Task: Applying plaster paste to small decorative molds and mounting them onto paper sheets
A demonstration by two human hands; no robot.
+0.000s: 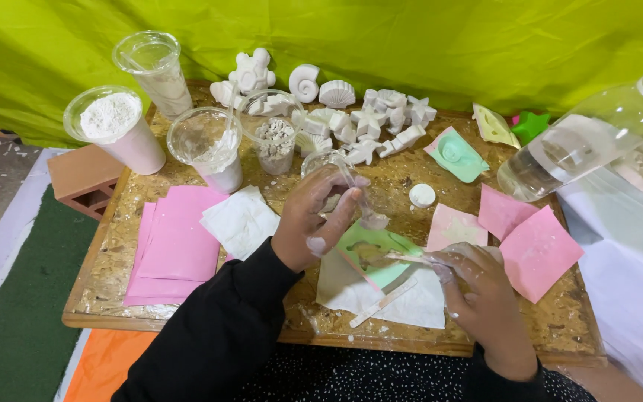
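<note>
My right hand point(478, 286) is closed in a narrow pinch around a thin stick point(411, 257), its tip reaching left into the green mould point(377, 253). To do this well, I judge I should keep the stick low and work the wet plaster into the corners of the shape with short strokes, so no air pockets sit in it. My left hand point(314, 219) is wrapped around a small clear cup point(333, 182), tipped toward the mould with its lip just above the mould's upper edge; a slow tilt looks safer than a big pour, since the cavity is shallow.

The mould lies between my two hands, on a white tissue point(403, 298) near the front edge of the board point(113, 260), and a flat wooden stick point(383, 303) rests loose on that tissue just below it. Left of my left hand sit pink sheets point(176, 246) and a folded white napkin point(241, 221). Further back stand cups of white powder point(113, 123), and behind them a row of finished white plaster figures point(336, 112) against the green cloth point(411, 45).
</note>
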